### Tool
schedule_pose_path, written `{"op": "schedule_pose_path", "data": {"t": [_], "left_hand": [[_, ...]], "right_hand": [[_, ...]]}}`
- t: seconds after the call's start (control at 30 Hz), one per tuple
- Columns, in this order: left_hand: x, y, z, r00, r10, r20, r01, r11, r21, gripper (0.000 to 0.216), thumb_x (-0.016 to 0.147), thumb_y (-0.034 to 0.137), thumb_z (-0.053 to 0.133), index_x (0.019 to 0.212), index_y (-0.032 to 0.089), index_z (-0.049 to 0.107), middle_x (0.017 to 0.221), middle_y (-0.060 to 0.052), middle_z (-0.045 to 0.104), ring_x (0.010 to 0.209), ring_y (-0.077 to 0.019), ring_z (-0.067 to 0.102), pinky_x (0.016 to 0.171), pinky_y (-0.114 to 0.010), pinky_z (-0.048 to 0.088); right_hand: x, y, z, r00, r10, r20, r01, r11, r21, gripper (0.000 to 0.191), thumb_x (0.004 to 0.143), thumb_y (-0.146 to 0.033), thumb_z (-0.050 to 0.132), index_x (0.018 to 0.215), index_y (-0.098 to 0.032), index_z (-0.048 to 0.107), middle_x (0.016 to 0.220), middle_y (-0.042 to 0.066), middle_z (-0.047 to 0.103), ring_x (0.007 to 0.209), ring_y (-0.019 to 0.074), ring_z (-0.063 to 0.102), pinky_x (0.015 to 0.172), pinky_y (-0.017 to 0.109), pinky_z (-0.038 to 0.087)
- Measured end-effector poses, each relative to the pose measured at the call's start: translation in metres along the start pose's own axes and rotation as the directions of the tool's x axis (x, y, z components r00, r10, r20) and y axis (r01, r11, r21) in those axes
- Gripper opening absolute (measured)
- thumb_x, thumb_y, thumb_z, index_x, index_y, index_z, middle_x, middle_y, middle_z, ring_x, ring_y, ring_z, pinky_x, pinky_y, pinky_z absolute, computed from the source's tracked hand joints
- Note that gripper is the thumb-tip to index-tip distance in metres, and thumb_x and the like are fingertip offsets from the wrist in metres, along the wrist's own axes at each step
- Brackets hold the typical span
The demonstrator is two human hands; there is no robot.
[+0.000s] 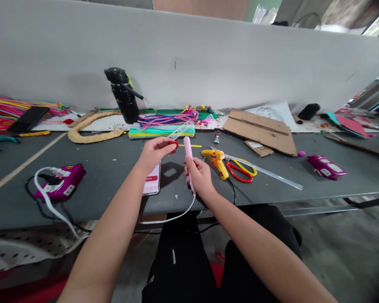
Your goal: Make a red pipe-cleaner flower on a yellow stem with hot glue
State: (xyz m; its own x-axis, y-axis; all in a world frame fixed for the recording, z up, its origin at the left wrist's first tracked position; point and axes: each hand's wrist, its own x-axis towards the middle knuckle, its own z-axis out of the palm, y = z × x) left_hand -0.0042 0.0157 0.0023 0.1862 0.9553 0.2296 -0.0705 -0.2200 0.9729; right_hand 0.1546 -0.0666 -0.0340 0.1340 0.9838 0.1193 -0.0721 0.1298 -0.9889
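Note:
My left hand (154,151) pinches a small red piece (174,145) just left of the tip of a pink wand-like tool (188,162). My right hand (199,176) is wrapped round that tool's handle and holds it upright; a white cord (173,216) runs from its base down over the table edge. Both hands hover above the grey table (113,160), over a phone (153,181) lying flat under my left wrist.
A yellow glue gun (217,160), red and yellow scissors (241,171) and a clear ruler (268,171) lie right of my hands. Cardboard pieces (262,130), coloured pipe cleaners (164,126), a black bottle (124,94) sit behind. Magenta power strips (61,183) (326,166) flank the sides.

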Motion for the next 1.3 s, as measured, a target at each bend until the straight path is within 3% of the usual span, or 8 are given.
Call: {"op": "schedule_pose_path", "data": {"t": [0.2,0.4,0.53,0.73,0.97,1.3], "left_hand": [[0.005,-0.004,-0.011,0.998,-0.004,-0.060,0.001,0.999,-0.047,0.025,0.066,0.035,0.089,0.083,0.018,0.080,0.081,-0.004,0.077,0.073,-0.0166,0.069,0.073,-0.030,0.057],[0.011,-0.005,-0.021,0.977,-0.057,-0.206,0.038,0.995,-0.095,0.024,0.066,0.032,0.087,0.082,0.017,0.079,0.077,-0.004,0.076,0.067,-0.0151,0.069,0.070,-0.029,0.057],[0.012,-0.005,-0.023,0.950,-0.072,-0.305,0.025,0.988,-0.154,0.025,0.069,0.034,0.086,0.085,0.017,0.077,0.077,-0.004,0.076,0.069,-0.0144,0.070,0.072,-0.028,0.057],[0.006,-0.004,-0.009,0.986,-0.124,-0.115,0.101,0.977,-0.185,0.035,0.069,0.043,0.088,0.091,0.017,0.078,0.084,-0.007,0.078,0.074,-0.0162,0.073,0.074,-0.029,0.058],[0.002,-0.008,0.005,0.971,-0.236,0.033,0.238,0.956,-0.169,0.038,0.070,0.049,0.087,0.084,0.015,0.078,0.082,-0.009,0.077,0.069,-0.0159,0.072,0.069,-0.027,0.059],[0.001,-0.011,0.006,0.945,-0.319,0.074,0.323,0.945,-0.052,0.048,0.071,0.060,0.083,0.083,0.014,0.078,0.075,-0.011,0.076,0.058,-0.0166,0.070,0.060,-0.029,0.058]], "right_hand": [[0.004,0.007,-0.001,0.998,0.037,-0.059,-0.031,0.995,0.097,0.048,0.089,-0.065,0.061,0.075,-0.020,0.055,0.059,-0.005,0.052,0.041,0.0070,0.047,0.039,0.020,0.034],[0.007,0.005,-0.003,0.991,0.077,-0.112,-0.058,0.986,0.158,0.047,0.087,-0.065,0.062,0.079,-0.020,0.056,0.060,-0.006,0.052,0.041,0.0065,0.046,0.039,0.019,0.034],[0.006,0.001,-0.003,0.995,0.083,-0.053,-0.078,0.992,0.102,0.048,0.086,-0.067,0.063,0.078,-0.020,0.055,0.061,-0.006,0.053,0.043,0.0070,0.048,0.040,0.019,0.036],[0.004,0.001,-0.001,0.998,0.054,0.027,-0.054,0.999,0.007,0.050,0.087,-0.069,0.059,0.078,-0.020,0.056,0.061,-0.005,0.054,0.044,0.0081,0.051,0.042,0.020,0.037],[0.005,0.002,0.000,0.997,0.030,0.065,-0.030,1.000,0.004,0.048,0.089,-0.067,0.058,0.077,-0.020,0.057,0.060,-0.005,0.053,0.043,0.0079,0.050,0.041,0.020,0.037],[0.005,0.002,0.000,0.997,0.025,0.074,-0.025,1.000,0.005,0.048,0.089,-0.066,0.059,0.076,-0.020,0.057,0.057,-0.005,0.053,0.041,0.0080,0.049,0.039,0.020,0.035]]}}
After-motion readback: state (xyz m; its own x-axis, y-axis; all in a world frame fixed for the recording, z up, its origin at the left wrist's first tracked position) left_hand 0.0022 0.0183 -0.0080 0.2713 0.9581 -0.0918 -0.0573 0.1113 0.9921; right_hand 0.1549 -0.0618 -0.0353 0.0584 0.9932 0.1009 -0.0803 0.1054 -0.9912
